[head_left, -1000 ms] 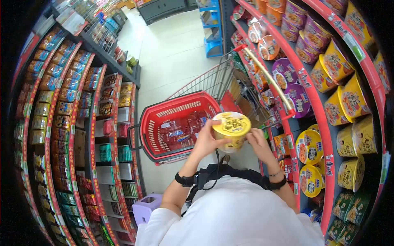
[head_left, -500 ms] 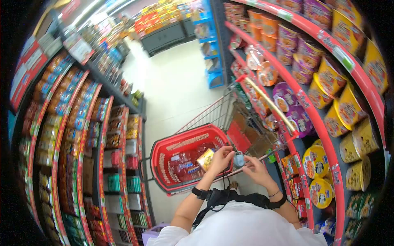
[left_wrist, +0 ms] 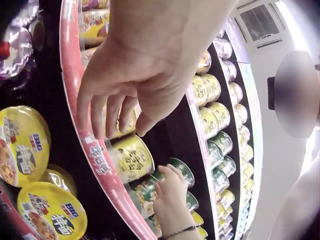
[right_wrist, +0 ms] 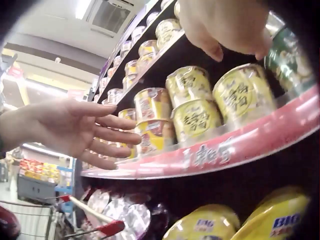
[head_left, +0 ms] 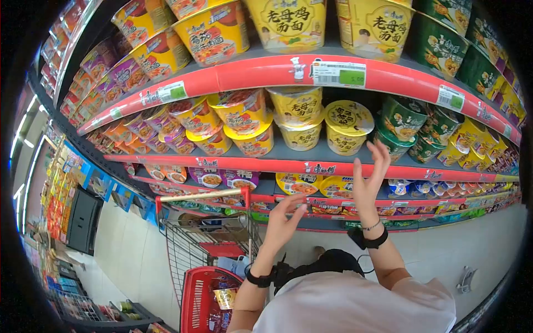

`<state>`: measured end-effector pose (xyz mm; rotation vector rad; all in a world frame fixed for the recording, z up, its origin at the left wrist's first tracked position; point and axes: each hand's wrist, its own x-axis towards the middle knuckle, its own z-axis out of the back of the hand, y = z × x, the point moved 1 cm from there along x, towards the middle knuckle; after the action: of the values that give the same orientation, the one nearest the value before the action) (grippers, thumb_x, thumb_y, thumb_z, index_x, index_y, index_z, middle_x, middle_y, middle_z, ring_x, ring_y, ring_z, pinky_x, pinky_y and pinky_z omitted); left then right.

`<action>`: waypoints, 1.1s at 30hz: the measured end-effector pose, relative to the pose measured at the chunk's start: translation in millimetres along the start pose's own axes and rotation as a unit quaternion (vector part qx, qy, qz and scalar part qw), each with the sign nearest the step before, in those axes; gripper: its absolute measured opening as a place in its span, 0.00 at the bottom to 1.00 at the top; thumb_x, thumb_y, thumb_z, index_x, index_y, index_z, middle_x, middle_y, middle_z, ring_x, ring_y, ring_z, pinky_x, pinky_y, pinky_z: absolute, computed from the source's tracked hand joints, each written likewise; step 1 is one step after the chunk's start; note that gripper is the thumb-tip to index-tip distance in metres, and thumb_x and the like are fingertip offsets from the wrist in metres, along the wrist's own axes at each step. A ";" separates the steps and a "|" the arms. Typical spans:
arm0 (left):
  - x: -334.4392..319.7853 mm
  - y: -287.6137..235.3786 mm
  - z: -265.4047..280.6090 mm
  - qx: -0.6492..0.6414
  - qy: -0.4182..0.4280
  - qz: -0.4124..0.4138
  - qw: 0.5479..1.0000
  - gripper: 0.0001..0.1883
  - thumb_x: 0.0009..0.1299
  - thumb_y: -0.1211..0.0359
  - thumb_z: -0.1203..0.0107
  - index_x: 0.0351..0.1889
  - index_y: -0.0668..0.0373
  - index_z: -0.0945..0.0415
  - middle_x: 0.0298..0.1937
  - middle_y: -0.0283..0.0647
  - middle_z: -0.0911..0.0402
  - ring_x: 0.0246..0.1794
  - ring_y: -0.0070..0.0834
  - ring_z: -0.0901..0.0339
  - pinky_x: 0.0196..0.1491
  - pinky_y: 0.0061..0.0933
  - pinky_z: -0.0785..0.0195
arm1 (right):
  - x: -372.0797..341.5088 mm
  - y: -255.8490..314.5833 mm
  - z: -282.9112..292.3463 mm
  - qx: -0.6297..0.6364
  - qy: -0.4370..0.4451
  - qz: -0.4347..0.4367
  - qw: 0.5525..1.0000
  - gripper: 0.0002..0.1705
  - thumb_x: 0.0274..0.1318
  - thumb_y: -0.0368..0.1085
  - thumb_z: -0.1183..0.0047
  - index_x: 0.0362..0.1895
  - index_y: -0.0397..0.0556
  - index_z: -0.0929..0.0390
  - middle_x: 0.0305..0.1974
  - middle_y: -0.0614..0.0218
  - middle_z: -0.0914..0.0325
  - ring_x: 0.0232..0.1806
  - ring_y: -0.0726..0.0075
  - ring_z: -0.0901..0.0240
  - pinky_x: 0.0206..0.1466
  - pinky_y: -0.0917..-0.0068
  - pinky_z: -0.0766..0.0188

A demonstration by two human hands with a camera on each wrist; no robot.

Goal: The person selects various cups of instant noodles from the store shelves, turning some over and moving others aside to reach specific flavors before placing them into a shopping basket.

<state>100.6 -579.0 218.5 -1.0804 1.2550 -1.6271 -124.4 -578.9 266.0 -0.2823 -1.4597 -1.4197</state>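
My right hand (head_left: 373, 180) is raised at the middle shelf, fingers apart and holding nothing, just below and right of a single yellow noodle cup (head_left: 348, 127). To its left stand two stacked yellow cups (head_left: 300, 114); green cups (head_left: 401, 125) are on its right. My left hand (head_left: 284, 222) is lower, in front of the shelf, with loosely bent fingers and nothing in them. In the left wrist view the left hand (left_wrist: 145, 65) hangs over the shelf edge. The right wrist view shows the left hand (right_wrist: 75, 127) with its fingers spread.
A red basket (head_left: 191, 297) at the lower left holds a yellow-labelled pack (head_left: 225, 298) and dark red packs. The cart (head_left: 183, 244) with its pale handle (head_left: 202, 194) stands left of me against the shelves. A small stool-like object (head_left: 467, 279) is on the floor at right.
The view has turned right to face the noodle shelf. The yellow cup held a second ago is out of my hands, and a yellow pack lies in the basket. My right hand has risen toward the shelf.
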 end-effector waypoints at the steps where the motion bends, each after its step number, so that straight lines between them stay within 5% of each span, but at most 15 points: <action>1: 8.0 -6.9 -9.7 -0.008 0.023 -0.022 0.999 0.16 0.69 0.69 0.43 0.54 0.62 0.26 0.51 0.46 0.20 0.50 0.30 0.21 0.53 0.29 0.30 | 9.5 -5.2 -1.0 -0.001 -0.001 0.000 1.000 0.23 0.57 0.32 0.45 0.57 0.47 0.30 0.63 0.54 0.41 0.67 0.51 0.45 0.67 0.60 0.46; 6: 29.7 -23.5 -34.9 0.018 0.084 -0.072 0.994 0.16 0.71 0.71 0.45 0.55 0.62 0.27 0.52 0.42 0.20 0.53 0.28 0.22 0.54 0.29 0.29 | 32.1 -19.9 -23.3 -0.044 0.049 0.039 0.997 0.27 0.53 0.33 0.40 0.59 0.49 0.30 0.66 0.50 0.45 0.66 0.43 0.44 0.64 0.55 0.40; 15: 25.3 -20.1 -16.1 0.003 0.025 -0.013 1.000 0.16 0.71 0.70 0.45 0.56 0.61 0.28 0.51 0.41 0.20 0.51 0.28 0.22 0.53 0.29 0.29 | 19.8 -18.4 -35.4 0.055 -0.027 0.042 0.997 0.20 0.50 0.30 0.37 0.49 0.50 0.23 0.62 0.57 0.41 0.64 0.48 0.42 0.63 0.58 0.40; 18: 32.3 -21.5 -9.6 0.030 -0.002 -0.046 0.999 0.18 0.70 0.69 0.44 0.57 0.60 0.28 0.56 0.44 0.23 0.55 0.32 0.24 0.53 0.31 0.29 | 22.0 -16.4 -32.9 0.006 -0.036 0.023 0.999 0.18 0.50 0.31 0.36 0.47 0.51 0.22 0.59 0.59 0.39 0.62 0.51 0.44 0.61 0.60 0.42; 20: 43.2 -40.6 -6.5 0.139 -0.064 -0.172 0.973 0.20 0.68 0.68 0.42 0.57 0.59 0.28 0.62 0.46 0.29 0.60 0.36 0.28 0.57 0.33 0.32 | 27.5 -18.9 -29.5 -0.027 -0.016 0.034 0.999 0.17 0.48 0.31 0.36 0.46 0.52 0.21 0.57 0.61 0.37 0.60 0.55 0.45 0.60 0.63 0.44; 24: 85.5 -43.8 -26.4 0.217 -0.095 -0.292 0.927 0.28 0.62 0.65 0.40 0.62 0.55 0.32 0.68 0.48 0.36 0.70 0.49 0.44 0.69 0.49 0.51 | 27.7 -24.1 -22.3 0.019 -0.007 0.040 0.999 0.15 0.48 0.31 0.36 0.43 0.50 0.19 0.54 0.59 0.35 0.60 0.54 0.40 0.64 0.59 0.44; 30: 117.5 -20.6 -43.8 0.242 -0.142 -0.282 0.917 0.37 0.53 0.73 0.36 0.63 0.59 0.36 0.73 0.44 0.46 0.68 0.49 0.46 0.68 0.50 0.46 | 32.9 -54.6 -29.3 -0.067 -0.035 0.185 0.980 0.12 0.55 0.36 0.38 0.43 0.47 0.17 0.48 0.57 0.28 0.53 0.56 0.32 0.57 0.60 0.33; 33: 113.6 -27.2 -40.1 0.265 -0.136 -0.252 0.921 0.33 0.55 0.74 0.37 0.60 0.62 0.35 0.76 0.41 0.53 0.70 0.47 0.49 0.68 0.50 0.46 | 30.8 -52.7 -29.5 -0.068 -0.056 0.157 0.984 0.13 0.56 0.37 0.39 0.44 0.47 0.18 0.51 0.58 0.30 0.56 0.57 0.34 0.58 0.60 0.33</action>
<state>24.2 -668.3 256.7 -1.2734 0.3168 -1.9506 -163.2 -632.6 251.2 -0.6595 -1.3399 -1.2619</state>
